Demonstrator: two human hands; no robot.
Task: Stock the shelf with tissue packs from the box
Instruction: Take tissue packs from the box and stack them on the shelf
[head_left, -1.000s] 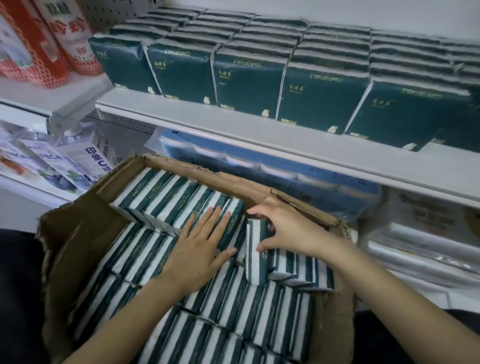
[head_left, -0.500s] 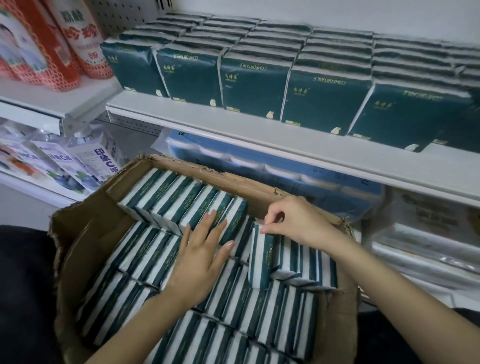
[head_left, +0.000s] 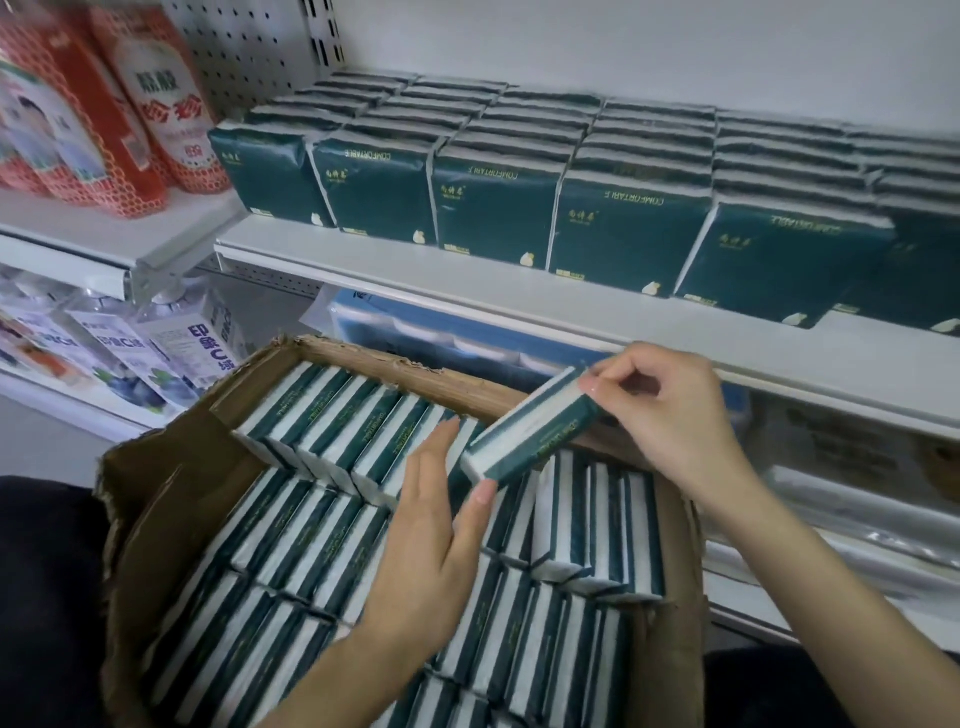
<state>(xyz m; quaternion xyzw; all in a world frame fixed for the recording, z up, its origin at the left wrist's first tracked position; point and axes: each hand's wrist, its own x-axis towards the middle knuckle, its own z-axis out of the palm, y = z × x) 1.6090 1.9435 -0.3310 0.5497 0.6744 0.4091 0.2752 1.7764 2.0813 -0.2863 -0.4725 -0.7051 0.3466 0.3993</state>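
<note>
The right hand (head_left: 670, 415) pinches with curled fingers the upper end of one tissue pack (head_left: 530, 428) and holds it above the box (head_left: 156, 499). The pack is tilted, with its lower end toward the left. The left hand (head_left: 431, 545) is flat with straight fingers. Its thumb touches the lower corner of this pack, and its fingers lie over the packed rows (head_left: 311, 519). The pack is a slim block in a dark green wrapper, with a white strip along the long edge and small gold letters on the green side. The cardboard box has torn edges and is filled with the same packs standing on edge. Behind the box, the white shelf (head_left: 467, 296) carries shelved packs (head_left: 498, 223) of the same green, in rows with their broad faces forward. Red packages (head_left: 130, 114) stand on the neighbouring shelf at the left.
</note>
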